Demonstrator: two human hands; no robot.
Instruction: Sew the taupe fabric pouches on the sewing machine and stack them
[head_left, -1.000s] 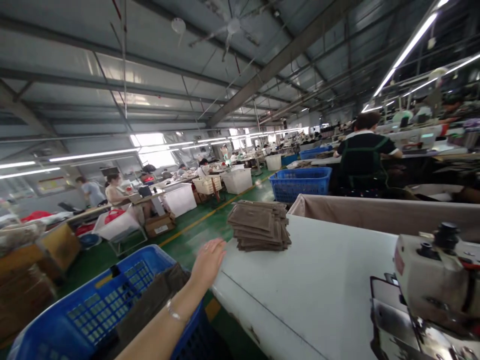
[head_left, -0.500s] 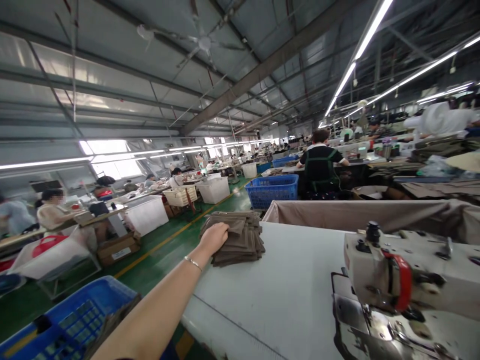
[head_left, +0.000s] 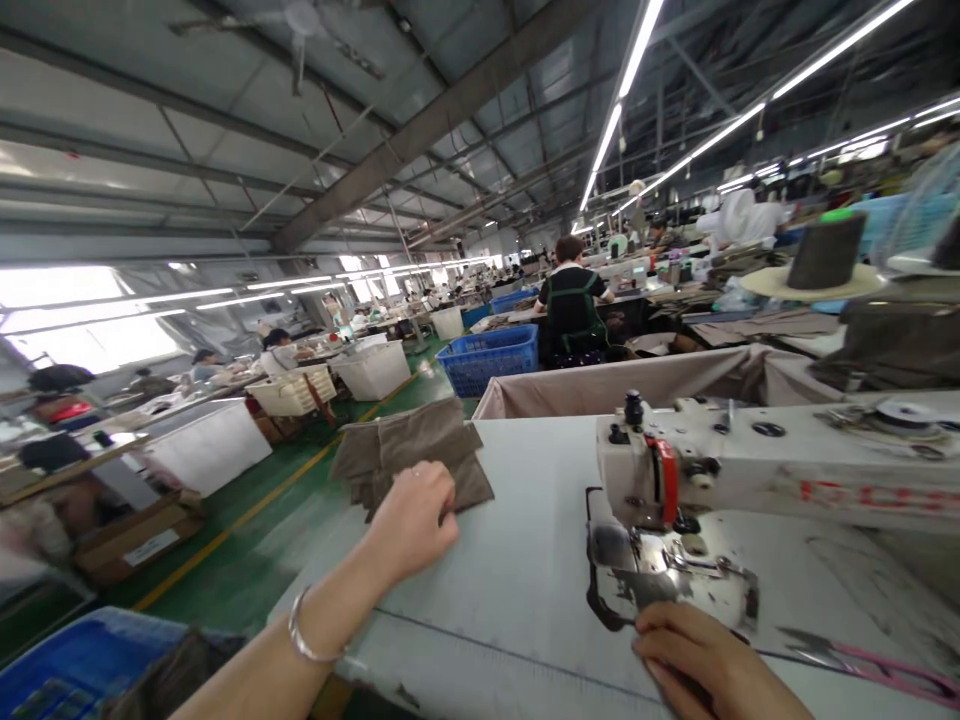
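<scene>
My left hand (head_left: 416,515) is closed at the near edge of a stack of brown fabric pieces (head_left: 420,435) on the left end of the white sewing table (head_left: 517,560). Its fingers curl against the top brown piece, and the fingertips are partly hidden. At the bottom right, my right hand (head_left: 705,655) has its fingers bent and pressed together beside the metal plate (head_left: 652,560) of the sewing machine (head_left: 675,470). Whatever lies under those fingers, if anything, cannot be made out. Pink-handled thread snips (head_left: 870,660) lie to the right of that hand.
Behind the table runs a cloth-lined bin (head_left: 600,390). A blue crate (head_left: 487,358) stands beyond it, close to a seated person (head_left: 574,300). Another blue crate (head_left: 97,645) with brown fabric sits at the lower left. A thread cone (head_left: 825,250) rises at the right.
The view has turned to the right. My left hand has come nearer along the stack, whose top pieces now lie spread differently. My right hand has entered beside the machine.
</scene>
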